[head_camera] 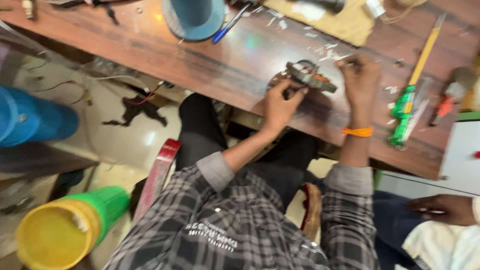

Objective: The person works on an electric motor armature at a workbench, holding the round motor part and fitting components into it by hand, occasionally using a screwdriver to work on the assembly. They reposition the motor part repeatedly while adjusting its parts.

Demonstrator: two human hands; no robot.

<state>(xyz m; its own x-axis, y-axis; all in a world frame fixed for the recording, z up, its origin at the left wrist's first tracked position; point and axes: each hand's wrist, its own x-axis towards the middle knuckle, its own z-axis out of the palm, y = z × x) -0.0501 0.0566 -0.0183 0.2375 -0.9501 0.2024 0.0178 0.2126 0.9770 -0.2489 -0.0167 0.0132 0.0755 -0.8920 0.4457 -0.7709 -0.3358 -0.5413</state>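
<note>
— Start at the left. What's over there?

— Low down near us a yellow-and-green tub (65, 227) lies on its side on the floor. Above it, at the left edge, there's a blue drum (30, 120). Thin wires (125, 85) hang under the wooden bench (210, 65), and far along the bench top stands a blue cylinder (194, 17) with a blue pen (231, 23) just beside it.

— And the person's hands?

— The left hand (279, 106) rests on the bench, fingers curled in around the near-left end of a small motor stator (311, 76), a dark ring with copper windings. It looks pinched between thumb and fingers, though the blur hides the exact grip.

— So where is the stator?

— On the bench, between both hands, tilted a little, touching the left hand.

— The right hand?

— The right hand (361, 80) sits just right of the stator, fingers bent closed at its far-right end. Whether they grip the stator itself or some thin thing against it, I cannot tell. An orange thread band (358, 131) circles that wrist.

— Further right?

— White scraps (330, 50) lie scattered by the stator. A yellow-shafted tool with a green handle (412, 90) lies on the bench, well apart from the hands. At the near right corner another person's hand (442, 209) rests on a knee.
</note>
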